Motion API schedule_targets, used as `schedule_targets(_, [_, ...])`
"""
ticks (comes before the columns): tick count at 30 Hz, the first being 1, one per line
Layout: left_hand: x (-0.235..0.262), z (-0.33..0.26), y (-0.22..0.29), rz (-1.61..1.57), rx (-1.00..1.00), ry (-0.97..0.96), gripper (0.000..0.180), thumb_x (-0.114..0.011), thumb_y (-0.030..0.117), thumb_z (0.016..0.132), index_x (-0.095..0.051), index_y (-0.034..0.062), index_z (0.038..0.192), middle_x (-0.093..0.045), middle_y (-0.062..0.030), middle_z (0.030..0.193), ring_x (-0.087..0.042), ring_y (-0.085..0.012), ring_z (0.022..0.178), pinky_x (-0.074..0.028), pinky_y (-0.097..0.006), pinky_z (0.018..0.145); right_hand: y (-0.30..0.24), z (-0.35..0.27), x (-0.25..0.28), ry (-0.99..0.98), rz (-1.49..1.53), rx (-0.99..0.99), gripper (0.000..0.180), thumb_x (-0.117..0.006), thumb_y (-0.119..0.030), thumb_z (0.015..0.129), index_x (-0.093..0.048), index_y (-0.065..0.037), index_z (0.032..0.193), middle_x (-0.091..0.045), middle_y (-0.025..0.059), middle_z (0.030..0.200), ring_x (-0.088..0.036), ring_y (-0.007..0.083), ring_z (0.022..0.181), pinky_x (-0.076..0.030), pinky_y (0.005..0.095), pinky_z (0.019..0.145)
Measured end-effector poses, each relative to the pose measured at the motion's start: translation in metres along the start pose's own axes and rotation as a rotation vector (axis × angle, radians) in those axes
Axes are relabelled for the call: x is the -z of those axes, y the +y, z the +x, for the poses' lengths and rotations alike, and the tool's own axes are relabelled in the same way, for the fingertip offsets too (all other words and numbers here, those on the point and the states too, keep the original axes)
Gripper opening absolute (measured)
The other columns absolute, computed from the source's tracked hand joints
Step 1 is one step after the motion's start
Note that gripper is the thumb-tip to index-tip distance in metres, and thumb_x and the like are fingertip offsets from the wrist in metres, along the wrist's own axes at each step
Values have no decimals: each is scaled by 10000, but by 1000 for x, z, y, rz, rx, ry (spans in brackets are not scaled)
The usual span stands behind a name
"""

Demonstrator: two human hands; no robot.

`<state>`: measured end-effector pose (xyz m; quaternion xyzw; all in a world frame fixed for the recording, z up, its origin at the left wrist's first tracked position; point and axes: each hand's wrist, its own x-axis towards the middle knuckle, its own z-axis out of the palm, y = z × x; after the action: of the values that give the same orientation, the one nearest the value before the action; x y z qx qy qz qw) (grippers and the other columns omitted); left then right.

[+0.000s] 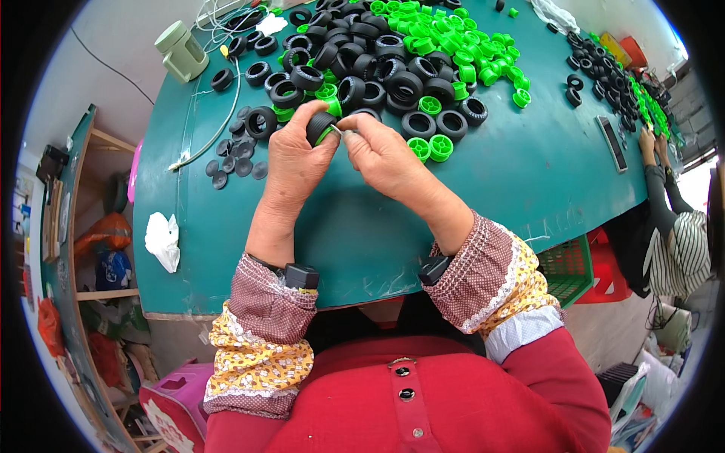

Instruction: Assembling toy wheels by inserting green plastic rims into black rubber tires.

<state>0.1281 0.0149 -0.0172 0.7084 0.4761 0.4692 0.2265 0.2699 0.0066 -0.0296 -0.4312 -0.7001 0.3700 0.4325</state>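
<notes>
My left hand [291,162] is closed round a small black toy tyre [320,127] with a bright green wheel rim showing along its lower side. In my right hand [381,155], thumb and forefinger pinch a thin pale metal tool [336,130], its tip against the tyre's edge by the green rim. Most of the tool is hidden by the fingers. Just beyond both hands lies a heap of black tyres [405,87], mixed with green wheel rims [430,105]. Two more green rims [440,148] lie to the right of my right hand.
Small black discs [243,151] lie left of my hands, near a pale cable [236,98]. A lidded light-green mug [181,53] stands at the far left, a crumpled white plastic bag [162,241] nearer. On the right are a phone [612,143] and another person's hands [648,145] at more parts.
</notes>
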Motion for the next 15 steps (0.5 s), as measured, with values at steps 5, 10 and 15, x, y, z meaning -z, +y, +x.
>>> schedule_targets(5, [6, 0, -9, -66, 2, -64, 342, -611, 21, 684, -537, 57, 1017, -568, -38, 758, -530, -93, 666, -441, -229, 611, -18, 2, 17, -268, 468, -372, 454, -403, -129, 863, -270, -50, 1290, -546, 89, 670, -462, 123, 437, -373, 249, 403])
schedule_targets(10, [9, 0, -3, -165, 26, -125, 321, -611, 25, 690, -544, 31, 1003, -570, -38, 790, -527, -83, 692, -444, -219, 626, -7, 2, 22, -381, 761, -343, 541, -420, -115, 858, -196, -87, 1349, -455, 16, 602, -398, 73, 410, -311, 200, 367])
schedule_targets(15, [4, 1, -9, -71, 73, -74, 277, -617, 35, 699, -557, 12, 968, -566, -35, 786, -524, -77, 693, -442, -212, 623, -12, 1, 13, -250, 759, -364, 475, -443, -82, 845, -325, -97, 1305, -456, 1, 604, -392, 58, 436, -304, 189, 383])
